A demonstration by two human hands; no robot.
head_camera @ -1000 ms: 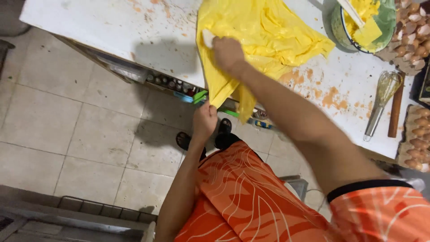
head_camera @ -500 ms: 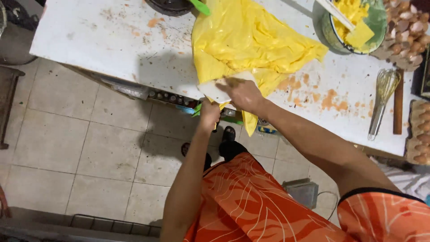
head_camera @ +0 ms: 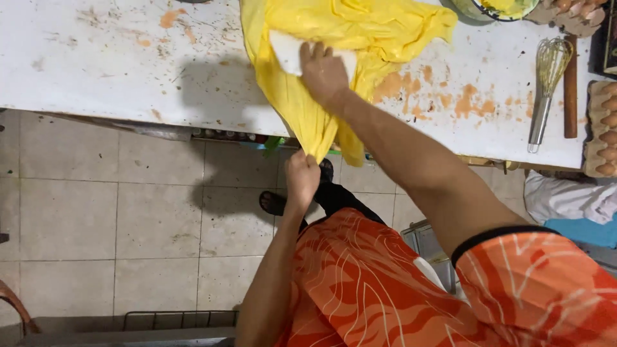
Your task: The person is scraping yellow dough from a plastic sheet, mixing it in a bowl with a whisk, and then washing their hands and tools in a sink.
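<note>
From where I stand, the far left of the white worktop carries only orange smears and scratches, and below it lies pale tiled floor. Moving right, the left hand hangs just under the table edge, at about six o'clock from the yellow cloth. Its fingers are closed into a fist round the cloth's dangling lower tip, so the fabric is pulled into a narrow tail over the rim. The cloth's long axis runs from twelve o'clock down to six: a broad, crumpled body lies on the tabletop, tapering to that tail off the edge.

Just right of the tail, the right hand lies flat on the cloth up on the table, at roughly twelve o'clock from the left hand. Its fingers look loosely spread and pressed down onto a white pad or scraper that peeks out at ten o'clock from the knuckles; whether they curl round it I cannot tell. So both hands are on the cloth, one pressing from above, one gripping the end below, nearly in line along its length.

Further right, orange stains mark the table, then a wire whisk and a wooden rolling pin lie lengthwise, near a tray of eggs at three o'clock
</note>
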